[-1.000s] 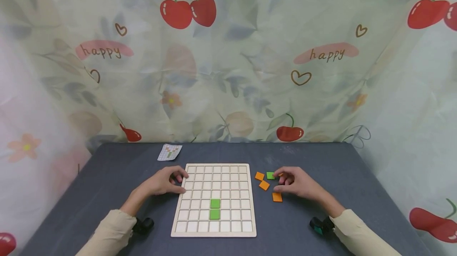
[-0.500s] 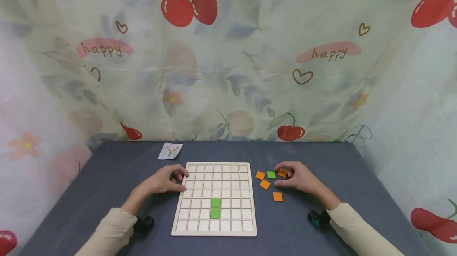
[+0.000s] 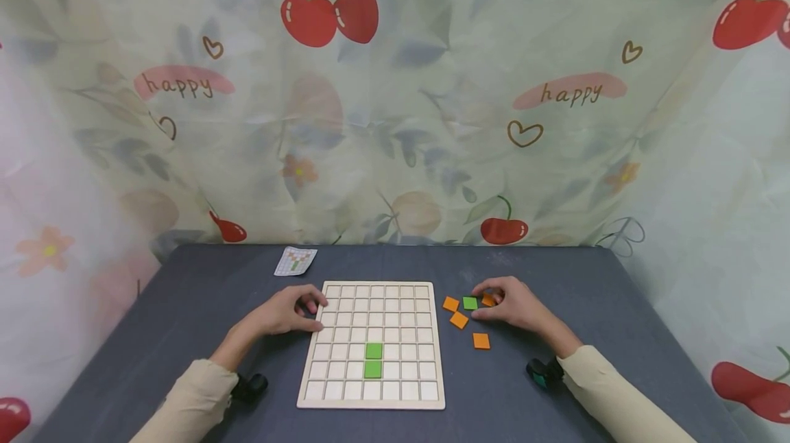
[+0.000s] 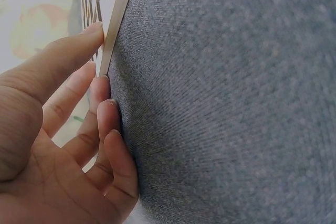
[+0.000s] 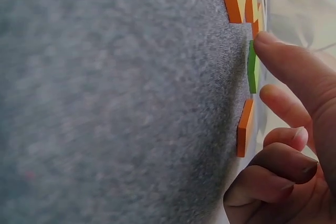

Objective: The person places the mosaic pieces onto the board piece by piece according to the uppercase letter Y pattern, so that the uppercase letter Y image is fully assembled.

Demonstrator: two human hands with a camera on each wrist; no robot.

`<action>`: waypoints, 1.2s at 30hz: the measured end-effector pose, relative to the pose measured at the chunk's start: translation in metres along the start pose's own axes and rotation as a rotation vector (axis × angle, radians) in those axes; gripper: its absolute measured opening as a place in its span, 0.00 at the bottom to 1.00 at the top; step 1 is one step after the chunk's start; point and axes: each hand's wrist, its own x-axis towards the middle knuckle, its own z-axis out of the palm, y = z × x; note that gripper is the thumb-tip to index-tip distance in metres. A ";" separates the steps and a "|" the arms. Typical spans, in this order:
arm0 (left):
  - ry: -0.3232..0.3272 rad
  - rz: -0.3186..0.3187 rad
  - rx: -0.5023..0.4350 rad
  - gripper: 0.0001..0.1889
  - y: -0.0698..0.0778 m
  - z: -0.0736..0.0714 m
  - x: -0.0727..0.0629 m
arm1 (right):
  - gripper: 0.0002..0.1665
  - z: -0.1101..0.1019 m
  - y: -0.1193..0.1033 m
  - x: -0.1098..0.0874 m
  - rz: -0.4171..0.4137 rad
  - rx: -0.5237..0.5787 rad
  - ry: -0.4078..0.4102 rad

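Note:
A pale wooden grid board lies on the table, two green tiles seated one below the other in its cells. My left hand rests at the board's left edge, thumb and fingertips on the rim, the other fingers loosely bent beside it. To the right of the board, my right hand hovers low, thumb and forefinger spread apart around a loose green tile. An orange tile lies under the palm, partly hidden in the head view. The right hand's remaining fingers are curled in, holding nothing visible.
More orange tiles lie nearby: two between board and right hand, one closer to the front. A small printed card with a coloured grid pattern sits at the back left. A patterned curtain hangs behind the dark table.
My right hand has shifted slightly back and left, uncovering the green tile and part of the orange tile under the palm. The left hand stays on the board's edge.

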 end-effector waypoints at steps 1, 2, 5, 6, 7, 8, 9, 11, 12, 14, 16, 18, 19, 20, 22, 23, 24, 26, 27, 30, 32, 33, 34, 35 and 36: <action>-0.001 0.001 0.001 0.18 0.000 0.000 0.000 | 0.22 0.000 0.000 0.001 -0.002 0.000 -0.002; -0.001 0.000 0.004 0.18 0.000 0.000 0.000 | 0.21 0.000 0.001 0.002 -0.002 -0.002 -0.003; -0.001 -0.005 0.008 0.18 0.001 0.000 0.000 | 0.21 0.001 0.000 0.006 0.006 -0.008 -0.006; -0.002 -0.007 0.007 0.18 0.001 0.000 0.000 | 0.21 0.001 0.000 0.007 0.010 -0.011 -0.007; -0.001 -0.010 0.009 0.18 0.001 0.000 0.000 | 0.21 0.001 0.001 0.007 0.014 -0.014 -0.008; -0.001 -0.012 0.009 0.18 0.001 0.000 0.000 | 0.20 0.001 0.000 0.008 0.017 -0.016 -0.010; -0.001 -0.015 0.008 0.18 0.002 0.000 0.000 | 0.20 0.001 0.000 0.008 0.019 -0.017 -0.012; 0.000 -0.019 0.007 0.18 0.002 0.000 0.000 | 0.19 0.001 0.000 0.008 0.020 -0.017 -0.015; 0.001 -0.020 0.006 0.18 0.002 0.000 0.000 | 0.18 0.002 -0.001 0.008 0.019 -0.015 -0.016; 0.000 -0.023 0.003 0.18 0.002 0.000 0.000 | 0.16 0.002 -0.001 0.008 0.007 -0.009 -0.018; 0.001 -0.025 0.003 0.18 0.002 0.000 0.000 | 0.15 0.002 -0.002 0.008 0.001 -0.005 -0.016; 0.000 -0.029 0.002 0.18 0.002 0.000 0.000 | 0.14 0.002 -0.003 0.008 -0.003 -0.002 -0.012; 0.000 -0.029 0.003 0.18 0.002 0.000 0.000 | 0.14 0.002 -0.003 0.008 -0.005 0.000 -0.011; 0.001 -0.030 0.003 0.18 0.002 0.000 0.000 | 0.14 0.002 -0.004 0.008 -0.001 0.001 -0.009; 0.002 -0.030 0.002 0.18 0.002 0.000 0.000 | 0.13 0.003 -0.004 0.009 0.001 0.002 -0.006; 0.003 -0.029 0.002 0.18 0.002 0.000 0.000 | 0.13 0.003 -0.004 0.009 0.003 0.002 -0.005; 0.003 -0.027 0.002 0.18 0.002 0.000 0.000 | 0.12 0.003 -0.004 0.009 0.003 0.003 -0.005; 0.004 -0.026 0.001 0.18 0.002 0.000 0.000 | 0.12 0.003 -0.004 0.009 0.000 0.008 -0.004; 0.004 -0.027 0.001 0.18 0.002 0.000 0.000 | 0.12 0.003 -0.003 0.010 -0.003 0.012 -0.003; 0.003 -0.027 -0.001 0.18 0.001 0.000 0.000 | 0.11 0.004 -0.002 0.010 -0.015 0.028 0.002; 0.002 -0.027 -0.004 0.18 0.001 0.000 0.000 | 0.12 0.004 -0.001 0.010 -0.028 0.045 0.007; 0.002 -0.027 -0.005 0.18 0.001 0.000 0.000 | 0.12 0.004 0.000 0.010 -0.033 0.049 0.009; 0.002 -0.026 -0.006 0.18 0.001 0.000 0.000 | 0.12 0.004 0.000 0.010 -0.038 0.056 0.011; 0.002 -0.026 -0.005 0.18 0.001 0.000 0.000 | 0.12 0.004 0.000 0.010 -0.043 0.061 0.012; 0.001 -0.025 -0.005 0.18 0.001 0.000 0.000 | 0.12 0.005 0.000 0.010 -0.046 0.068 0.013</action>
